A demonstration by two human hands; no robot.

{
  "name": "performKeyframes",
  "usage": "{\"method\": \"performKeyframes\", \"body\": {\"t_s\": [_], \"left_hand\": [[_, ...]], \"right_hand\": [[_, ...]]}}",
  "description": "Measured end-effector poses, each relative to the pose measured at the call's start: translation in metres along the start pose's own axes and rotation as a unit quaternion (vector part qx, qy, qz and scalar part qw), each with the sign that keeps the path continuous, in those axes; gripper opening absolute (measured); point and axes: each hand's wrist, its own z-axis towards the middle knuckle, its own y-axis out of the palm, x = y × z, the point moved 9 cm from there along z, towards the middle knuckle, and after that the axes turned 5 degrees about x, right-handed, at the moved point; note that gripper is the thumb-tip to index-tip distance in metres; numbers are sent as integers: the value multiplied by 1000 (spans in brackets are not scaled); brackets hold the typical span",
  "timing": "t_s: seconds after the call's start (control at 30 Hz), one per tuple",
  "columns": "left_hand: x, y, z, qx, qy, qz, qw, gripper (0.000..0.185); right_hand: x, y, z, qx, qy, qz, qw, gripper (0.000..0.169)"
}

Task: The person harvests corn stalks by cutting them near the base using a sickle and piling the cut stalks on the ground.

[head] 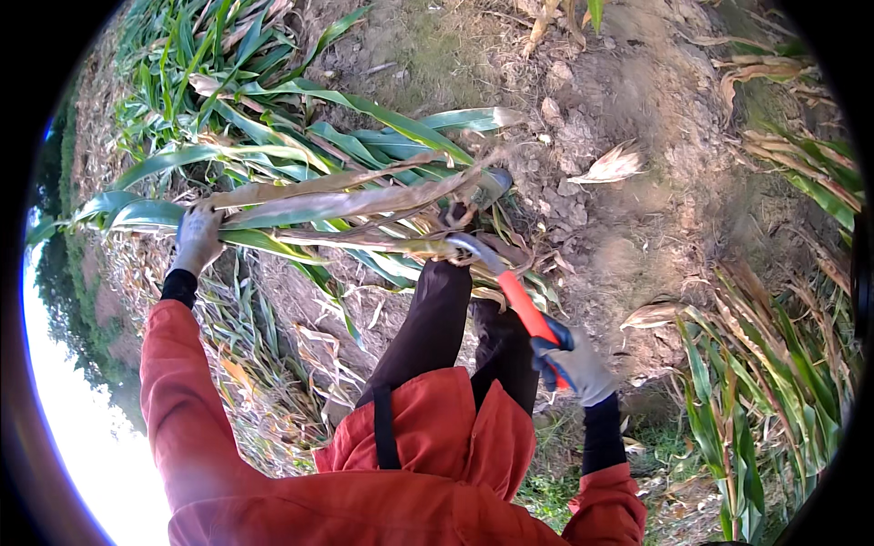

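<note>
My left hand (199, 235), in a pale work glove, is closed around a bundle of corn stalks (341, 205) with green and dried leaves, which stretches across in front of my legs. In my right hand (570, 362), gloved in grey and blue, is the red handle of a sickle (522, 307). Its curved metal blade lies against the lower end of the bundle, near my knee; the blade's tip is hidden among the leaves. Part of a shoe (495, 185) shows beyond the stalks.
Cut corn plants (205, 75) lie heaped at the upper left. More corn plants (771, 368) are at the right. A dry corn husk (611, 164) rests on the bare soil (580, 225). Dry leaves and stalks (273, 382) cover the ground at lower left.
</note>
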Motion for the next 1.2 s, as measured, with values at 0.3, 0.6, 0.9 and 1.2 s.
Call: {"method": "performKeyframes", "body": {"t_s": [0.3, 0.6, 0.9, 1.2], "left_hand": [[284, 148, -19, -223, 210, -74, 949, 24], [430, 252, -109, -275, 164, -251, 914, 24], [318, 95, 36, 25, 103, -299, 948, 64], [317, -397, 217, 395, 41, -599, 695, 70]], "right_hand": [[-22, 79, -15, 70, -184, -428, 882, 59], [-76, 47, -1, 224, -196, 99, 950, 59], [-70, 27, 16, 234, -169, 221, 932, 30], [-100, 6, 30, 227, -189, 337, 894, 30]]}}
